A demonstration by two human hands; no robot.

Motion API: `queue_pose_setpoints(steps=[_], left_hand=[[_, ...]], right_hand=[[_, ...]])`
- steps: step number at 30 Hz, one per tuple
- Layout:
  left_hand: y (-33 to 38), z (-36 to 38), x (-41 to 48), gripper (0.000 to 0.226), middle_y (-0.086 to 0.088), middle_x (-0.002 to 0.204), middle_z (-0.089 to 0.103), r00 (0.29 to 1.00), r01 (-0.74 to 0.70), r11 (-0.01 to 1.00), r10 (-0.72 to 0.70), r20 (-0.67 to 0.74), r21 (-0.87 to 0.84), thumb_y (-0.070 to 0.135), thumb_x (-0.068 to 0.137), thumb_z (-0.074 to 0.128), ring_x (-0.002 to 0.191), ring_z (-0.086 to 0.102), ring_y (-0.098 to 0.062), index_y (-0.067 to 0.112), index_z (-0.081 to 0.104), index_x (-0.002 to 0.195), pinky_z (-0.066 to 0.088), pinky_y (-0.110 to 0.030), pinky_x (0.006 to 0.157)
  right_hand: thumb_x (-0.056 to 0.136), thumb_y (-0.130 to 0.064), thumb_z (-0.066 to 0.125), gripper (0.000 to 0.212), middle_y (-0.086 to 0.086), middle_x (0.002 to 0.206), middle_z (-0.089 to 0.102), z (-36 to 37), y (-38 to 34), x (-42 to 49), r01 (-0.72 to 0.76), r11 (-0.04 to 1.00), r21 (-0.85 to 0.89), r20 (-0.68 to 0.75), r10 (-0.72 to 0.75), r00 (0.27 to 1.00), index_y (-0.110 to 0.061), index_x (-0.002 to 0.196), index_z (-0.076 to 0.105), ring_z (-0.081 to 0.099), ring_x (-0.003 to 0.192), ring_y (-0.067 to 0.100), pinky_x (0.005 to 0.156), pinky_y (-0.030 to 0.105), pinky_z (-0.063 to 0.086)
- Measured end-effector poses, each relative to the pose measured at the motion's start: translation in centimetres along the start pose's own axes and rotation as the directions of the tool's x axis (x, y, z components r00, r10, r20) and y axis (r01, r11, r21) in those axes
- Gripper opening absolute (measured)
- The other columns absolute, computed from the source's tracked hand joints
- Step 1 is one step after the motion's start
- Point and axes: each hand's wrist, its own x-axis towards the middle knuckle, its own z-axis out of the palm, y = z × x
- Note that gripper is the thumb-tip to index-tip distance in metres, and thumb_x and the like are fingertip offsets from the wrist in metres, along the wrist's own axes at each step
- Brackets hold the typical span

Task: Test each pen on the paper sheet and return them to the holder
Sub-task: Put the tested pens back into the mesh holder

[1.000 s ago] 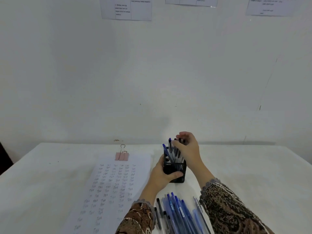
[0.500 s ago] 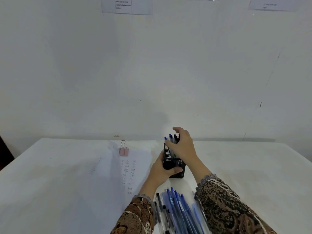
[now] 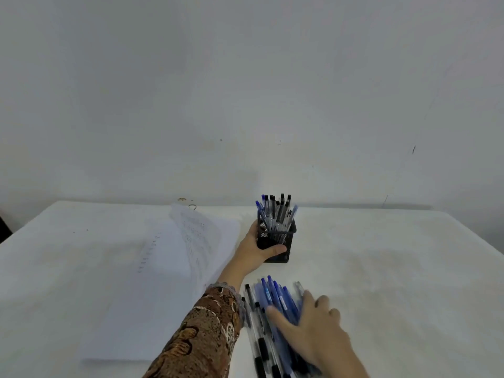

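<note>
The holder (image 3: 276, 242) is clasped on the table (image 3: 381, 268) by the left hand (image 3: 252, 251), its grip curled round the mesh wall, while the right hand (image 3: 316, 331) is laid, grip spread flat, on the loose pens (image 3: 275, 298) lying nearer the person. Picking the next pen is judged to be the step in hand; one must be pinched out and carried to the paper sheet (image 3: 163, 282) at the left.

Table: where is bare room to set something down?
Free: the wide table stretch right of the pen holder and loose pens; also the strip left of the paper. Crowded: near middle, where the right hand rests on those pens.
</note>
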Motion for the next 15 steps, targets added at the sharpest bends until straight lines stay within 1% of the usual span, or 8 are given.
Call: queue_pose_setpoints(steps=[2, 4, 6, 8, 11, 15], left_hand=[[0.2, 0.0, -0.1, 0.080, 0.006, 0.125, 0.057, 1.000, -0.003, 1.000, 0.003, 0.000, 0.002, 0.027, 0.069, 0.080, 0.113, 0.054, -0.011, 0.026, 0.037, 0.136, 0.043, -0.026, 0.096], [0.2, 0.0, 0.0, 0.080, 0.007, 0.124, 0.057, 1.000, -0.008, 1.000, 0.008, -0.005, 0.003, 0.026, 0.069, 0.080, 0.113, 0.054, -0.011, 0.025, 0.036, 0.136, 0.042, -0.026, 0.096], [0.2, 0.1, 0.0, 0.079, 0.006, 0.123, 0.058, 1.000, -0.005, 1.000, 0.005, -0.007, -0.003, 0.025, 0.069, 0.080, 0.114, 0.054, -0.012, 0.025, 0.037, 0.135, 0.044, -0.028, 0.098], [0.1, 0.1, 0.0, 0.078, 0.006, 0.124, 0.058, 1.000, -0.001, 1.000, 0.001, -0.002, -0.008, 0.026, 0.069, 0.080, 0.114, 0.055, -0.012, 0.026, 0.037, 0.134, 0.044, -0.031, 0.099], [0.1, 0.1, 0.0, 0.079, 0.006, 0.124, 0.058, 1.000, -0.004, 1.000, 0.004, -0.003, -0.008, 0.030, 0.067, 0.082, 0.114, 0.055, -0.013, 0.027, 0.039, 0.132, 0.044, -0.035, 0.101], [0.2, 0.1, -0.1, 0.073, 0.006, 0.121, 0.059, 1.000, -0.006, 1.000, 0.006, -0.008, 0.004, 0.027, 0.070, 0.080, 0.113, 0.055, -0.013, 0.027, 0.039, 0.132, 0.045, -0.033, 0.099]], right_hand=[[0.057, -0.093, 0.035, 0.123, 0.007, 0.143, 0.023, 1.1, -1.2, -0.9, 0.026, 0.995, -0.099, -0.002, -0.026, 1.000, -0.022, 0.148, -0.009, 0.028, 0.129, 0.029, 0.100, 0.043, 0.038], [0.052, -0.093, 0.045, 0.135, 0.011, 0.143, 0.020, 2.0, -2.1, -1.4, 0.044, 0.968, -0.245, -0.018, -0.050, 0.999, -0.020, 0.146, -0.018, 0.028, 0.127, 0.032, 0.097, 0.044, 0.039], [0.055, -0.088, 0.052, 0.135, 0.012, 0.142, 0.021, 2.2, -2.7, -1.5, 0.021, 0.942, -0.336, -0.042, -0.037, 0.998, -0.018, 0.146, -0.019, 0.029, 0.125, 0.032, 0.094, 0.044, 0.039], [0.061, -0.083, 0.052, 0.128, 0.010, 0.139, 0.023, 1.8, -3.1, -1.4, -0.002, 0.943, -0.332, -0.033, -0.009, 0.999, -0.016, 0.148, -0.014, 0.030, 0.123, 0.029, 0.090, 0.042, 0.037], [0.063, -0.082, 0.050, 0.123, 0.009, 0.134, 0.025, 1.6, -3.4, -1.1, -0.017, 0.952, -0.304, -0.026, 0.010, 1.000, -0.013, 0.148, -0.006, 0.030, 0.121, 0.028, 0.087, 0.041, 0.038], [0.062, -0.080, 0.055, 0.122, 0.010, 0.132, 0.024, 1.3, -4.1, -0.9, -0.054, 0.946, -0.319, 0.009, 0.060, 0.998, -0.010, 0.146, 0.000, 0.029, 0.120, 0.028, 0.085, 0.042, 0.042]])
